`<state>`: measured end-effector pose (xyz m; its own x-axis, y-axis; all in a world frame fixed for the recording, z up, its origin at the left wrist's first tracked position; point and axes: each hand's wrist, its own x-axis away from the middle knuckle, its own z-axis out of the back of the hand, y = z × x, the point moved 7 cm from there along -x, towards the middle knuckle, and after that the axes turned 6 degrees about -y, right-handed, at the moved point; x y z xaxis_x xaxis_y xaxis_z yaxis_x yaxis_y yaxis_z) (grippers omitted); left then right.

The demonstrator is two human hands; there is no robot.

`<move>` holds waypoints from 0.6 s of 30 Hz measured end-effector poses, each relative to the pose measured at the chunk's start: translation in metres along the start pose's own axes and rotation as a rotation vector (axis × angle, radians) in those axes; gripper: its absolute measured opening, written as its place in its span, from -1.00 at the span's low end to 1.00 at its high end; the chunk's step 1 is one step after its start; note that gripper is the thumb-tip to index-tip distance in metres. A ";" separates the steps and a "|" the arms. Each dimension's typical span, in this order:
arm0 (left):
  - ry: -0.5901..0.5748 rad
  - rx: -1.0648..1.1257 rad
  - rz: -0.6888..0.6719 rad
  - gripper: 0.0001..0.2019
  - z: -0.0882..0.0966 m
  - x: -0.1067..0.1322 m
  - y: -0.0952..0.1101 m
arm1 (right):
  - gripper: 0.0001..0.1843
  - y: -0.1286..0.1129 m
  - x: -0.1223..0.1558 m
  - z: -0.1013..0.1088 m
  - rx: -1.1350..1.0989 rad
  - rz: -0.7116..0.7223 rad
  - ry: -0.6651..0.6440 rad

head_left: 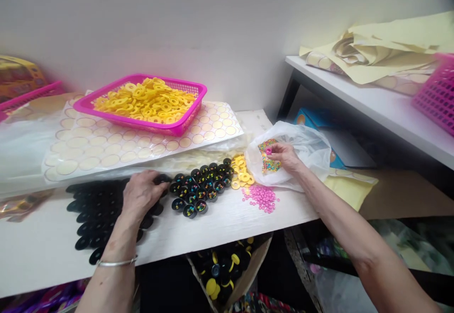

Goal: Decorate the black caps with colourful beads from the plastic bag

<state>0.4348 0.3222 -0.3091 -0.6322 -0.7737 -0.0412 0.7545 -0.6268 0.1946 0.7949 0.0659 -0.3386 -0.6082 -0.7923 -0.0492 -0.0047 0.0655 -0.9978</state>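
Note:
My left hand (142, 192), a bracelet on its wrist, pinches a small round black cup (162, 179) at the edge of a group of black cups (102, 209). Just right of it, more black cups with coloured beads inside (201, 194) stand close together. My right hand (286, 157) is closed on a small pink cup-like piece (268, 151), held over the mouth of a white plastic bag (307, 150). Multicoloured beads (271, 165) fill part of that bag. Small pink pieces (262, 198) and yellow rings (241, 173) lie in piles between the filled cups and the bag.
Behind stands a pink basket (180, 126) of yellow rings, on sheets printed with circles (95, 140). A raised white shelf (376, 100) with papers and another pink basket (438, 95) is at right. Below the table edge, a box (260, 261) holds black and yellow pieces.

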 end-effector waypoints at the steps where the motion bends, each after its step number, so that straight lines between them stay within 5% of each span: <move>1: 0.072 0.110 0.033 -0.78 0.005 0.003 0.000 | -0.68 -0.006 0.004 -0.004 -0.017 0.014 -0.007; 4: 0.207 0.597 0.071 -0.66 0.011 0.018 0.021 | -0.69 -0.026 0.019 -0.026 -0.043 0.047 -0.074; 6: 0.138 0.863 -0.047 -0.63 0.004 0.027 0.065 | -0.71 -0.041 0.032 -0.046 -0.035 0.059 -0.160; 10: 0.034 0.879 -0.331 -0.77 -0.010 0.041 0.161 | -0.80 -0.068 0.058 -0.081 0.112 0.125 -0.364; 13: 0.037 0.860 -0.457 -0.78 -0.018 0.048 0.201 | -0.93 -0.088 0.075 -0.096 0.420 0.320 -0.476; 18: 0.009 0.898 -0.546 -0.78 -0.025 0.058 0.222 | -0.86 -0.097 0.098 -0.116 1.252 0.607 -0.523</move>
<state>0.5702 0.1358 -0.2932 -0.8432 -0.4093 -0.3485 -0.0428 -0.5951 0.8025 0.6433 0.0526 -0.2414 0.0812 -0.9764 -0.2001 0.9735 0.1208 -0.1943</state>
